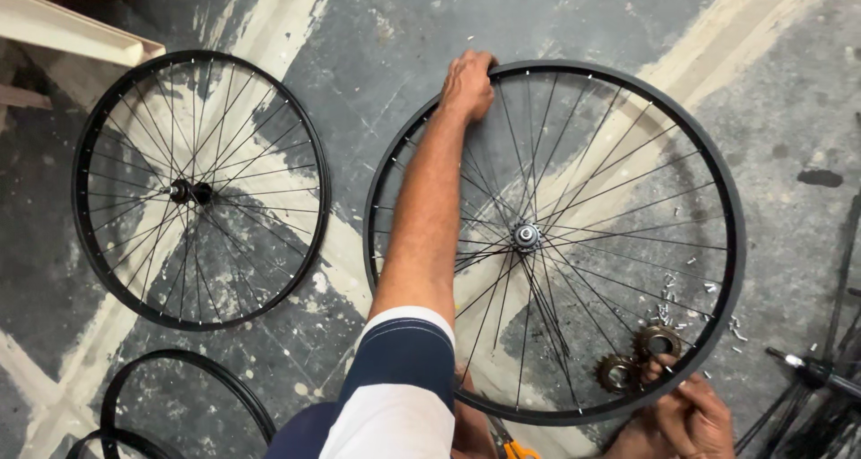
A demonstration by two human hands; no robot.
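Spoked wheel (628,163) flat on floor (359,55). Left hand (467,84) clamped on far rim; right hand (692,416) pinching spoke at near rim, beside two sprockets (639,358). Second wheel (199,190) well apart, leftward.

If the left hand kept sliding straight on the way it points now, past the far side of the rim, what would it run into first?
Nothing close. The left hand grips the far edge of the wheel rim; beyond it lies only bare painted concrete floor up to the picture's top edge, as far as the view shows.
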